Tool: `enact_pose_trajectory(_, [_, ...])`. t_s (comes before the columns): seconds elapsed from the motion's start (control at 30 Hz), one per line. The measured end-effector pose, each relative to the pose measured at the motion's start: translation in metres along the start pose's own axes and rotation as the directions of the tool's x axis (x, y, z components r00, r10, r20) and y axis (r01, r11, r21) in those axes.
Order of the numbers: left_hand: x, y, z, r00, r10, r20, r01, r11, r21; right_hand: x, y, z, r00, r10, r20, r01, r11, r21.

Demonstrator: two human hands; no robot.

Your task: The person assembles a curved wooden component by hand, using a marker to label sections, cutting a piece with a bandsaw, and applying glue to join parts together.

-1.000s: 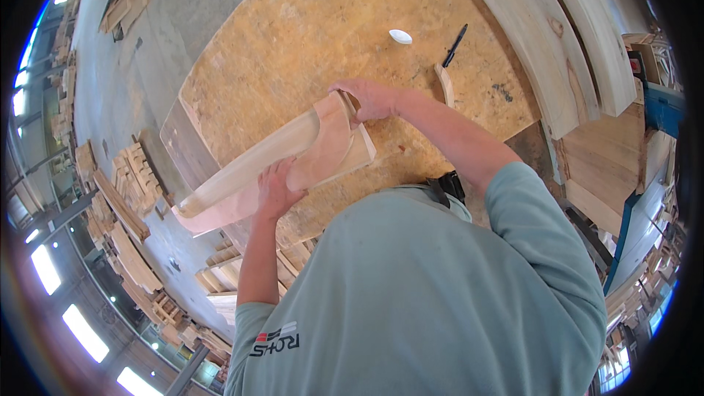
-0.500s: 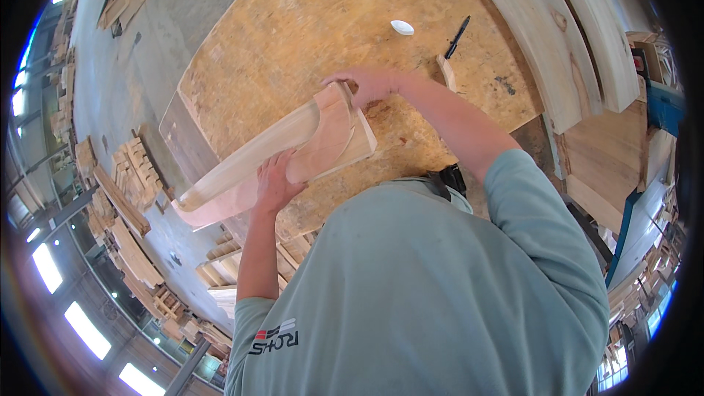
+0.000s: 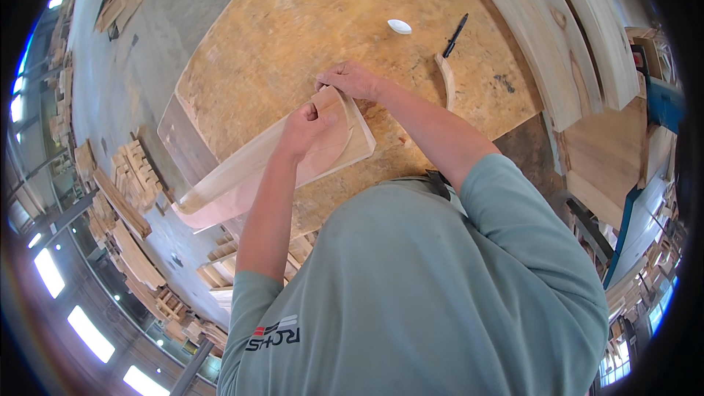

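- Left hand [image 3: 303, 130]: fingers curled over pink piece [image 3: 334, 142], near its wide end; can't tell if gripping.
- Right hand [image 3: 349, 79]: fingers bent at that end's upper corner; grip hidden.
- Pink piece: flat, smooth, long, rounded at the wide end, sweeping to a narrow one; lies on board [image 3: 361, 148].
- Board: pale wood, corner showing past the curve.
- Bench [image 3: 308, 40]: under both, tan, blotchy.
- Pen [image 3: 456, 35]: black, slim, beside curved wood strip [image 3: 446, 79].
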State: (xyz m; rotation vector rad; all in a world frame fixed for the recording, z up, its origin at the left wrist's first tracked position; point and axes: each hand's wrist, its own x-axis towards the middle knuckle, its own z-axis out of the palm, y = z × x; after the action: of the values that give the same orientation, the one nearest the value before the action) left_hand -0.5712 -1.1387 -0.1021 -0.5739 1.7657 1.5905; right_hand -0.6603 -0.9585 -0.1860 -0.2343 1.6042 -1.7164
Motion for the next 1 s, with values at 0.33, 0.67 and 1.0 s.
enact_pose_trajectory(0.33, [0.009,-0.003,0.0,0.998,-0.011,0.057,0.015,0.998,-0.057,-0.009,0.008,-0.024,0.955,0.085,0.285,-0.13,0.981,0.144])
enact_pose_trajectory(0.67, [0.011,0.0,-0.002,0.99,-0.048,0.131,0.061,0.993,-0.097,-0.02,0.013,-0.025,0.98,0.018,0.2,-0.074,0.959,0.273])
enact_pose_trajectory(1.0, [0.017,-0.004,-0.007,0.98,-0.046,0.195,0.084,0.978,-0.192,-0.02,0.006,-0.025,0.992,0.034,0.121,-0.057,0.979,0.193])
